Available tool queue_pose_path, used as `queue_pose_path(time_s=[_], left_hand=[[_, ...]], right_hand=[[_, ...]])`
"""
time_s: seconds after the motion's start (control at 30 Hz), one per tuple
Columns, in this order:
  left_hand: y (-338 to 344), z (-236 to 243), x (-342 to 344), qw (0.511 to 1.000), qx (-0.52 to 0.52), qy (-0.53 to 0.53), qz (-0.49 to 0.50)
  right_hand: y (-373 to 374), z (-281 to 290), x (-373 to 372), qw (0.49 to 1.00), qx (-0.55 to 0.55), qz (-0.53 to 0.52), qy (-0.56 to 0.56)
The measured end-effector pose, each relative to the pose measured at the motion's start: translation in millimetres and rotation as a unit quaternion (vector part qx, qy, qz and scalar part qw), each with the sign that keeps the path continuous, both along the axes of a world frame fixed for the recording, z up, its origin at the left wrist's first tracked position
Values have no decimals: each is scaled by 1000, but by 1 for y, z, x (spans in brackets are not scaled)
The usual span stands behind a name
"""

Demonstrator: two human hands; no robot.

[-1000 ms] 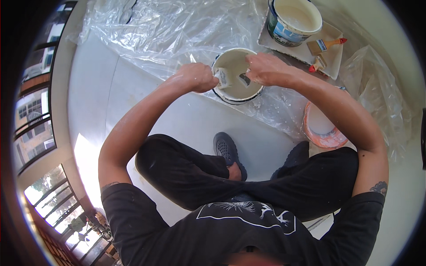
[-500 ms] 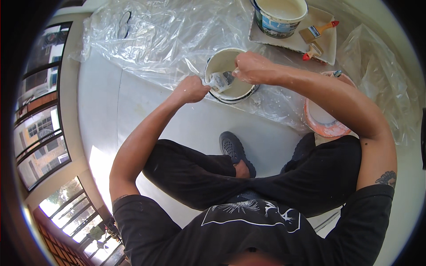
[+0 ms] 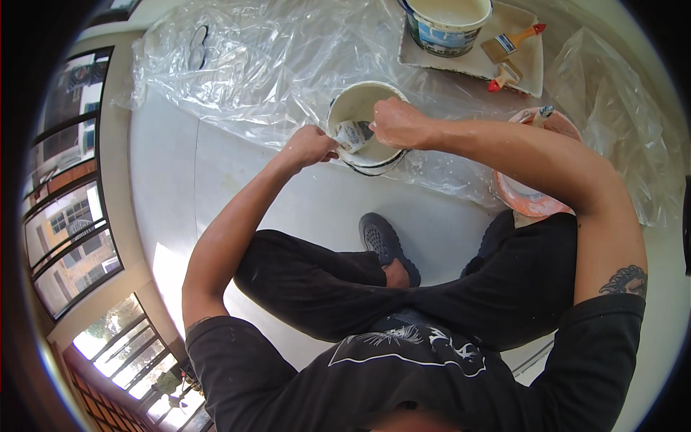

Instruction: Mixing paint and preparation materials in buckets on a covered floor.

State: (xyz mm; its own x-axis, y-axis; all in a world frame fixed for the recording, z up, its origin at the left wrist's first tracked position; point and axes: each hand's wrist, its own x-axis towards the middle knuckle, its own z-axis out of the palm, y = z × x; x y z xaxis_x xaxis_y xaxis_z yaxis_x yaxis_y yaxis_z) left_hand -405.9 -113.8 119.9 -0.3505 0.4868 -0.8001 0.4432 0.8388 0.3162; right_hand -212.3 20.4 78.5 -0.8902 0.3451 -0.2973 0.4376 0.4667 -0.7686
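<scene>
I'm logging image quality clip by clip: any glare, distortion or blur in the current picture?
Head view: streaky glare on the plastic sheet; a washed-out sunlit patch at left; windows bowed by the fisheye; dark rim corners; a blurred shape at the lower edge; hands fairly sharp.

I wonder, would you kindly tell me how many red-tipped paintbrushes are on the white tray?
2: the larger brush lies right of the blue-sided bucket, the smaller brush just below it; others might be hidden behind that bucket.
</scene>
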Motion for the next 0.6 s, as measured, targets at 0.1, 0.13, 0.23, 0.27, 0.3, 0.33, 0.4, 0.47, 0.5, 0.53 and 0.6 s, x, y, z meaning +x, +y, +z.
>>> queue_pose_path(time_s=[0.1,0.13,0.23,0.27,0.3,0.33,0.4,0.47,0.5,0.53,0.6], left_hand=[[2,5,3,1000,-4,-6,-17],[1,7,4,1000,-8,-4,-27],[1,19,7,998,1,-47,28],[3,24,8,999,-8,-30,-10],[6,31,7,999,-25,-11,-43],[8,39,6,996,-43,8,-75],[12,53,6,996,-57,4,-67],[16,63,6,994,-69,27,-85],[19,66,6,990,-75,51,-110],[21,67,7,985,-81,75,-135],[24,66,7,970,-71,102,-210]], right_hand=[[-9,-4,-1,1000,5,-7,11],[-12,-6,-2,1000,9,3,6],[-8,-9,-9,999,34,35,-17],[-3,-8,-11,997,44,51,-32],[0,-5,-13,995,50,66,-64],[3,-2,-14,994,63,72,-61],[16,9,-14,989,85,85,-85],[27,23,-10,991,91,70,-71],[31,30,-7,992,92,58,-60],[34,36,-5,992,91,58,-63],[38,46,0,992,90,53,-64]])
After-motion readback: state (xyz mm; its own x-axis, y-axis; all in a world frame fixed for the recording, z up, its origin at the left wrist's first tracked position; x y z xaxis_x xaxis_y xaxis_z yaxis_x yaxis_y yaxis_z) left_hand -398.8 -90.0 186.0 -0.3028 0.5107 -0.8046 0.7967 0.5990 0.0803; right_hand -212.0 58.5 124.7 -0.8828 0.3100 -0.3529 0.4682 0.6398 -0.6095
